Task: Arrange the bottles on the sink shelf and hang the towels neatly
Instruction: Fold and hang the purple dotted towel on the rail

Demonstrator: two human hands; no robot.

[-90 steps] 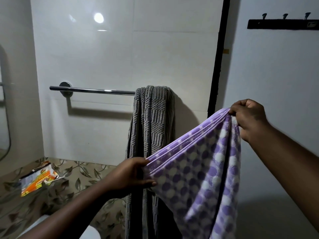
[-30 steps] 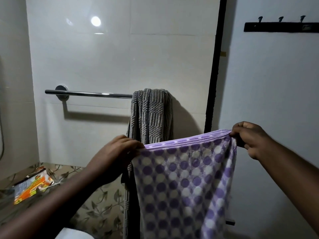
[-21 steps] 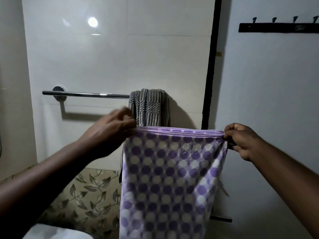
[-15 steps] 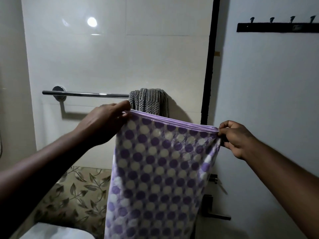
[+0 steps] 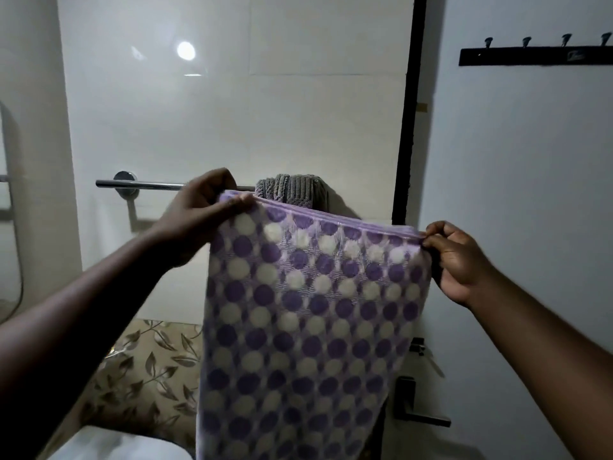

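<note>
Both hands pinch the top corners of a purple polka-dot towel [image 5: 308,310], left hand [image 5: 202,217] at frame centre, right hand [image 5: 454,260] lower right, before a grey towel [image 5: 288,189] on the rail [image 5: 142,185].

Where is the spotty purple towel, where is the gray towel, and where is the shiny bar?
purple towel [image 5: 308,310], head view, on the middle of the hanging cloth.
gray towel [image 5: 292,189], head view, on its top fold over the bar.
bar [image 5: 146,185], head view, on the bare stretch left of the hands.

Two towels [image 5: 308,310], two hands [image 5: 199,217]
</note>
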